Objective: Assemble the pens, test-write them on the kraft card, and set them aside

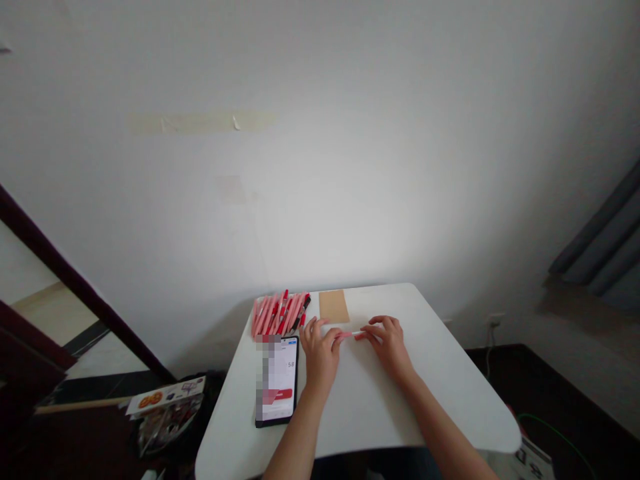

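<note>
Item: one white counter [370, 413], its far edge close to the wall [370, 200]. Item: one slim pink pen [345, 334], above the counter's middle, inward from the far edge, lying roughly crosswise between two hands. Left hand [320, 353]: pinched shut on the pen's pink left portion, thumb and forefinger together, other fingers spread. Right hand [393, 347]: fingertips closed about the pink portion at the other end; a thin pale length shows between the two grips. Whether the pen is one piece or parted there cannot be told. Item: one loose heap of pens [273, 317], pink and red with some black, at the far left corner, just beside the left fingers. Item: one tan card [334, 307], flat at the far edge, right of the heap. Item: one phone [294, 373], screen up and lit, along the left edge, beside the left forearm. Handling notes, by judgement: both pink portions are best held in one straight line, pinched lightly near the pale length, since a skewed pull or push could bend so slim a piece; low, steady wrists suit it, with the left fingers clear of the heap, whose pens could roll if nudged.
</note>
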The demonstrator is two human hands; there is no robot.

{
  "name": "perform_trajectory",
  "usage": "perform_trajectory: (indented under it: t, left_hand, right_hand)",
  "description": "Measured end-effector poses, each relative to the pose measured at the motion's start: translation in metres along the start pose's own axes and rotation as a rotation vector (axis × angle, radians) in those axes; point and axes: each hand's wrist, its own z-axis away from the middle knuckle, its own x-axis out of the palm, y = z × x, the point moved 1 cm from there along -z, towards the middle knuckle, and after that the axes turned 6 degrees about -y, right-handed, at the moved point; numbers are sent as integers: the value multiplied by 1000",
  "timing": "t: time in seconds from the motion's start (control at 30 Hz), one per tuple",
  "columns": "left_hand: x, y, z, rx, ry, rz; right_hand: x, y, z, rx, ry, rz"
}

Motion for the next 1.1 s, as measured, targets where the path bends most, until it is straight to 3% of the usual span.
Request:
perform_trajectory:
  t: [0.47, 0.73, 0.83, 0.97, 1.1]
  left_hand:
    - [0, -2, 0, -6, 1, 5]
    - [4, -9, -3, -11, 45, 48]
    - [5, -11, -3, -23, 58, 66]
    - [4, -12, -3, -50, 70, 72]
    - [3, -12, -4, -72, 76, 61]
  right_hand:
    - [-3, -3, -1, -3, -43, 10]
    - [2, 2, -1, 128, -17, 65]
    - [1, 1, -1, 193, -50, 109]
    - [-1, -4, -1, 184, -141, 145]
    - [-2, -6, -1, 188, -148, 159]
